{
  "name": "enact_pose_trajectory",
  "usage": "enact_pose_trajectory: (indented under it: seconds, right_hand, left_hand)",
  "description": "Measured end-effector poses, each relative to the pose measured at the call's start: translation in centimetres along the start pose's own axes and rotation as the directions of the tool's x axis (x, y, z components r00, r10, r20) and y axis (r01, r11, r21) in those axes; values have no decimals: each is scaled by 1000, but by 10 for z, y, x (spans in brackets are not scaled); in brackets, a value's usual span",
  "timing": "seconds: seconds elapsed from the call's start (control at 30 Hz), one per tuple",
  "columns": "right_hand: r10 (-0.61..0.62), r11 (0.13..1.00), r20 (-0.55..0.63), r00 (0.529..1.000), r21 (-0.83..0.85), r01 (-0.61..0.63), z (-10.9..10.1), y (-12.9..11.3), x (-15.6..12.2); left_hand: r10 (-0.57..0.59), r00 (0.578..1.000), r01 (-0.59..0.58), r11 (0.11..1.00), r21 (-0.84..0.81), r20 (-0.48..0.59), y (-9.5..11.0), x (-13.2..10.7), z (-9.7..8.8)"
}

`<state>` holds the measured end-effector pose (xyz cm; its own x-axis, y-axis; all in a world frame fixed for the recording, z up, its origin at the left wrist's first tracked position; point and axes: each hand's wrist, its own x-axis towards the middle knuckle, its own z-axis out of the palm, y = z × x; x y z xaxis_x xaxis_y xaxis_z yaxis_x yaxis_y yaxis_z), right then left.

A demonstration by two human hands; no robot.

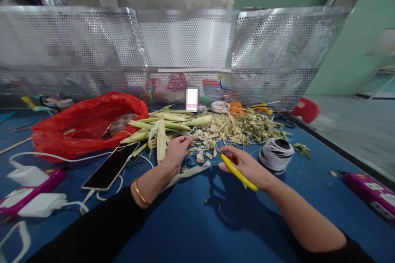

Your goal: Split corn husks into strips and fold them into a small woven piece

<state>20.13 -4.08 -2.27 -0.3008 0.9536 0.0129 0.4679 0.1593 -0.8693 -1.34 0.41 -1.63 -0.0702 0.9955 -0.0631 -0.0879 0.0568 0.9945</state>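
Note:
My left hand (176, 153) is closed in a pinch on a pale strip of corn husk (196, 133), just above the blue table. My right hand (243, 166) grips a pair of scissors (235, 169) with yellow handles, and the blades point at the strip's end. Whole corn husks (161, 139) lie in a heap beyond my left hand. Past the blades spreads a pile of cut husk scraps (220, 127). A loose pale ribbon-like strip (195, 170) rests on the table below my left hand.
A red plastic bag (86, 125) stands open at the left, behind a phone (111, 166) with a white cable. A spool of white thread (277, 155) is right of my right hand. Purple power strips (372, 193) lie at both sides. Perforated metal panels (185, 41) close off the back.

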Motion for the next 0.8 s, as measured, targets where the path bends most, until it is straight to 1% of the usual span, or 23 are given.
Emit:
enact_pose_trajectory:
  seconds: [0.07,0.13,0.33,0.6,0.7,0.8]
  right_hand:
    - [8,1000,-28,1000,-2,-8,2,-1,0]
    - [27,1000,-26,999,11,-27,4,-5,0]
    - [77,997,-35,996,-8,-77,6,-10,2]
    - [49,997,-73,996,-54,-53,9,-8,1]
    - [3,994,-104,995,-108,-14,9,-10,0]
    - [-37,979,-136,990,-202,9,7,-10,0]
  left_hand:
    - [-8,999,8,1000,3,31,-3,-2,3]
    - [-16,998,16,1000,7,55,-5,-4,6]
    - [-28,996,27,1000,9,86,-10,-7,10]
    - [-50,995,50,999,10,87,-10,-6,10]
    - [-63,993,62,998,12,99,-10,-5,9]
    - [-70,989,69,997,14,127,-9,-5,7]
